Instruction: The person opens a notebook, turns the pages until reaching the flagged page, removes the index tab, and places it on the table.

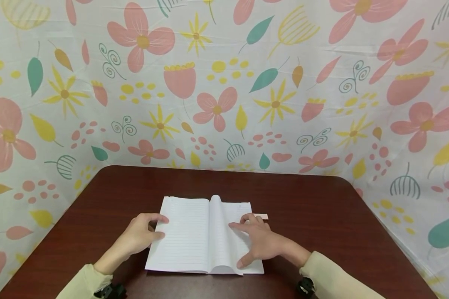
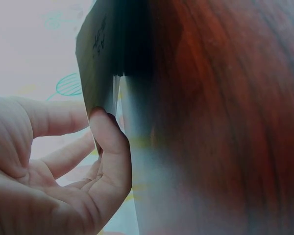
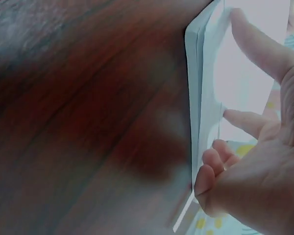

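An open lined notebook [image 1: 185, 236] lies on the table, one page [image 1: 219, 241] bulging up in a curl beside the spine. My left hand [image 1: 139, 233] grips the notebook's left edge; in the left wrist view its fingers [image 2: 110, 142] bend round the cover [image 2: 95, 54], which carries handwritten marks. Over the right side, my right hand [image 1: 263, 241] is spread, with thumb and index finger stretched apart. Its index fingertip touches the curled page and its thumb presses near the lower right. In the right wrist view, the other fingers [image 3: 211, 161] bend beside the notebook's edge.
The dark brown wooden table [image 1: 303, 203] has rounded far corners. A small pale strip [image 1: 261, 216] sticks out past the notebook's right edge. Floral cloth [image 1: 224, 83] hangs behind the table and down both sides.
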Tool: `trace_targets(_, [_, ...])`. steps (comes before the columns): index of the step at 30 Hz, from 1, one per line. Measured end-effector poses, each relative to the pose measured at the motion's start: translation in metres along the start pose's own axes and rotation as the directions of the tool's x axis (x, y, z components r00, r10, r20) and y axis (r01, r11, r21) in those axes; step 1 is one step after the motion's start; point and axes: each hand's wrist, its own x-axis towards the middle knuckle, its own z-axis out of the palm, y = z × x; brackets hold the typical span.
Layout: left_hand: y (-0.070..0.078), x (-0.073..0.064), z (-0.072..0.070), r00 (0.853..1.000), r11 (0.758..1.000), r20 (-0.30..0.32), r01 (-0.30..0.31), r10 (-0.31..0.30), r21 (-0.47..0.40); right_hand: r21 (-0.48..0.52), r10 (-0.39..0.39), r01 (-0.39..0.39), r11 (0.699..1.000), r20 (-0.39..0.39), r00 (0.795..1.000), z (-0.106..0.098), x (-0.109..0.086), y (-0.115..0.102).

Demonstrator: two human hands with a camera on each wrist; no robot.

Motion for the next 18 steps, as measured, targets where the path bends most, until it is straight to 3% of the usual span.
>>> trace_targets(6, [0.000,0.000,-0.001,1.000,1.000,0.004,0.003,-0.003,0.007,-0.052,-0.011,0.008,0.999,-0.059,0.998,0.007,0.008,-0.006])
trace_targets(12, [-0.001,0.001,-0.001,1.000,1.000,0.005,0.007,-0.007,0.012,-0.093,0.147,-0.165,0.982,-0.179,0.973,0.018,0.019,-0.017])
trace_targets(15, [-0.001,0.002,-0.001,1.000,1.000,0.008,0.005,-0.005,0.009,-0.036,0.176,-0.186,0.982,-0.195,0.965,0.018,0.022,-0.020])
trace_targets(18, [0.000,0.002,-0.001,1.000,1.000,0.011,0.004,-0.004,0.004,0.091,0.148,-0.134,0.987,-0.165,0.975,0.014,0.021,-0.020])
